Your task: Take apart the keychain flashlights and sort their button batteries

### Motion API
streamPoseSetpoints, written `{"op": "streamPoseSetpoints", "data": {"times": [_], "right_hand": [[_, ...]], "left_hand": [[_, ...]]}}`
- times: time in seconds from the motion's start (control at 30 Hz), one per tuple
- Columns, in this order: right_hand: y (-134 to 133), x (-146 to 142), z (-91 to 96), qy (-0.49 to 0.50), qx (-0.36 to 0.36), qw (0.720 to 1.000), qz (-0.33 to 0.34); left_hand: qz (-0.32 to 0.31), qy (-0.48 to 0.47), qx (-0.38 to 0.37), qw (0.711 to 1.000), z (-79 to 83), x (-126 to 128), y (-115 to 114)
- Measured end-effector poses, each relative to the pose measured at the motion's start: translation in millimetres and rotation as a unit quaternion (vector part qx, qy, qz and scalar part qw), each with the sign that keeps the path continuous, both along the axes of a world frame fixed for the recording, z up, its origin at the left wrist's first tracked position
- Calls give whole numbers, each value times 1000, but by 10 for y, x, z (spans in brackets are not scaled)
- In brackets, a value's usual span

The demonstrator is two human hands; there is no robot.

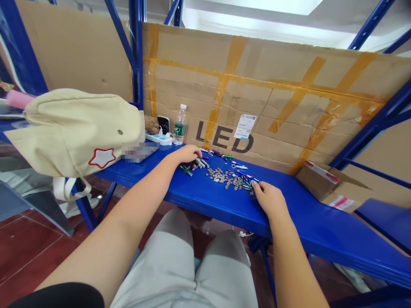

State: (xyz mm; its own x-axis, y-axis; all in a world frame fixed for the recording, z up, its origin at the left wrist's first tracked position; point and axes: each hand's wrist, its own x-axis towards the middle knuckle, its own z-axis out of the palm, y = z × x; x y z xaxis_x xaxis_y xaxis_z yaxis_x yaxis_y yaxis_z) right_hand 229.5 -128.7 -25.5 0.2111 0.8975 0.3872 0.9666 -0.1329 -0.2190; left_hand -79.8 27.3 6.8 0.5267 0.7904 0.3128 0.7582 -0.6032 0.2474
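My left hand (189,153) reaches over a bunch of small coloured metallic tubes (197,164), its fingers curled down among them; what they grip, if anything, is hidden. At the right end of the pile, my right hand (268,196) has its fingers closed by some green and silver pieces (247,184); I cannot make out what is in them. Between the hands lies a spread of small round silver discs (218,174), which look like button cells. More slim metallic tubes, blue ones (248,175) among them, lie behind the discs.
The blue table (205,192) backs onto a taped cardboard sheet (199,85). Left stand a cream bag (77,124), a power strip (157,137), a phone (163,124) and a water bottle (180,126). An open cardboard box (330,186) sits at the right.
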Motion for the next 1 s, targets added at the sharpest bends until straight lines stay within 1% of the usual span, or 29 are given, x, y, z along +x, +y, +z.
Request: {"op": "streamPoseSetpoints", "data": {"times": [0.13, 0.23, 0.33, 0.43, 0.53, 0.8, 1.0], "right_hand": [[-5, 8, -7, 12, 14, 1000, 7], [-2, 20, -17, 20, 20, 1000, 9], [5, 31, -28, 30, 24, 999, 9], [11, 41, -36, 42, 28, 999, 10], [23, 59, -48, 52, 36, 998, 11], [91, 133, -104, 88, 52, 995, 10], [90, 140, -93, 113, 46, 993, 6]], "left_hand": [[73, -39, 34, 996, 47, -107, 63], [111, -37, 19, 993, 5, -141, 121], [130, -21, -10, 991, -64, -134, 174], [136, -6, -29, 990, -96, -125, 198], [136, 3, -34, 990, -89, -126, 187], [113, 25, -34, 993, -65, -68, 100], [114, 46, -40, 992, -29, -9, 5]]}}
